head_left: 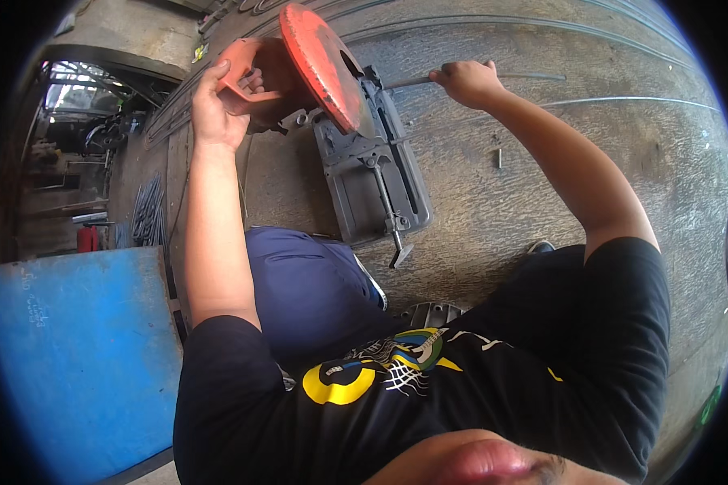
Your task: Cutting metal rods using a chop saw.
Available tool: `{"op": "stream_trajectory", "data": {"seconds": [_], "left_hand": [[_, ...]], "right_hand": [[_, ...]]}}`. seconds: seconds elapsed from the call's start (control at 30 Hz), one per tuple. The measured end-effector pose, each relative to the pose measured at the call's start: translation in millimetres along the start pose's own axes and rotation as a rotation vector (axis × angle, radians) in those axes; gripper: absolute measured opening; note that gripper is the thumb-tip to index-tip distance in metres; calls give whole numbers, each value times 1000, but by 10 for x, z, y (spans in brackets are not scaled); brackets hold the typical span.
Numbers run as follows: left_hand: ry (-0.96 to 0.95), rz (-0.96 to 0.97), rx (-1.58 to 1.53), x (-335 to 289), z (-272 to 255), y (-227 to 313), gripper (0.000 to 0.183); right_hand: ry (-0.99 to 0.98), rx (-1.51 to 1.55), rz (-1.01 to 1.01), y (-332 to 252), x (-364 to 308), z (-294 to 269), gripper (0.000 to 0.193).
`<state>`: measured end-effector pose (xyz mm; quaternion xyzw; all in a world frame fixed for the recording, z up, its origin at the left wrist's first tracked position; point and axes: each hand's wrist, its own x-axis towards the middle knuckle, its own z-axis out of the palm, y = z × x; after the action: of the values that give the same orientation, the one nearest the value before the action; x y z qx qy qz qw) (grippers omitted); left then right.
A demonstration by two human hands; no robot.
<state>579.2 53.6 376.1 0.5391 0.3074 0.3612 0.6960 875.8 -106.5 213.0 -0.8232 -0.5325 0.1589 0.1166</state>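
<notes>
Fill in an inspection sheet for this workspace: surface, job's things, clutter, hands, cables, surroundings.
Surface: worn, patchy floor.
Job's things: cut-off saw with a red guard and grey base; metal rod reaching out from its right side.
Clutter: short metal piece and long thin rod on the floor; bundled rods at left.
Hands: left hand grips the saw's red handle; right hand grips the metal rod.
Cables: none clearly made out.
Surroundings: blue panel at lower left; red object beyond it, kind unclear.
</notes>
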Motion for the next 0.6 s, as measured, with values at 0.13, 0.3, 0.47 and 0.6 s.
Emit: {"op": "stream_trajectory", "data": {"seconds": [0.13,0.3,0.47,0.6], "left_hand": [[41,49,32,-12,36,0,45],[70,48,48,-1,46,17,49],[3,65,64,-14,12,-30,50],[3,67,36,-9,21,-39,44]], "right_hand": [[-6,-43,-50,-143,-23,53,47],[-56,-72,-73,-236,-28,181,46],[-110,-35,-55,-341,-2,323,46],[-142,-41,-90,-420,-10,408,46]]}}
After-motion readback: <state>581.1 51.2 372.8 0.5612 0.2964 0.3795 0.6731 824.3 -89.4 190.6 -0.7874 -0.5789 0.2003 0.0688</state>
